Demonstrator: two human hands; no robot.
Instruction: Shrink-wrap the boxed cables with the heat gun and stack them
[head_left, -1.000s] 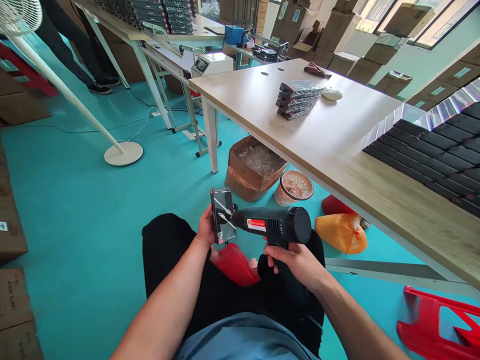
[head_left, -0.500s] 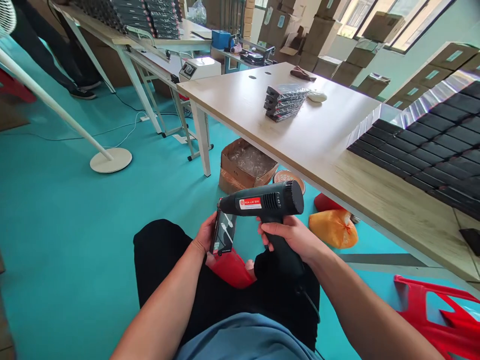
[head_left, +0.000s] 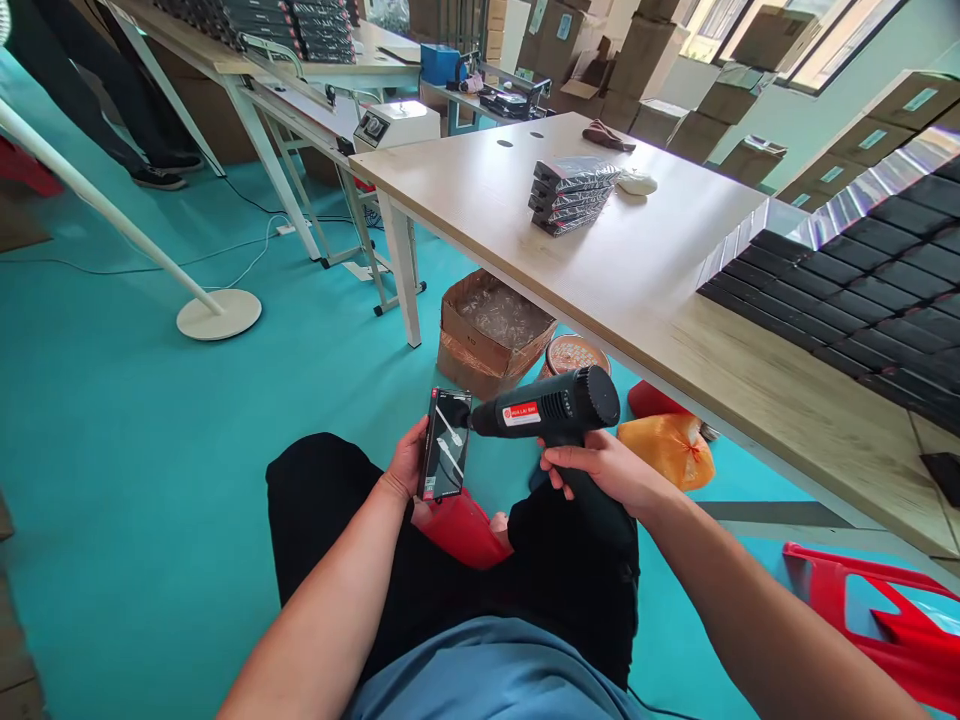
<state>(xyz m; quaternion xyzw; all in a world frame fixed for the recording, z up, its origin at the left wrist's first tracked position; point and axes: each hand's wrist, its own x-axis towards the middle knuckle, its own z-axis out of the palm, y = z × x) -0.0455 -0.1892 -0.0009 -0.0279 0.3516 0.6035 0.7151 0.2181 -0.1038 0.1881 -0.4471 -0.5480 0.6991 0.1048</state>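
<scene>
My left hand grips a small black box by its left side, upright above my lap, its front printed with white cable pictures. The fingers of my right hand are wrapped round the handle of a black heat gun with a red and white label. Its nozzle points left at the upper right edge of the box, very near it; whether they touch I cannot tell. On the table beyond stands a short stack of wrapped black boxes, with a pale lump beside it.
The wooden table runs from ahead to my right, bearing many stacked black boxes. Beneath it are a carton of plastic film and an orange bag. A red stool is at lower right, a fan stand at left; a person's legs are behind.
The heat gun has moved right and slightly down, from over the box's top to beside its upper right edge. More of the box's front shows now.
</scene>
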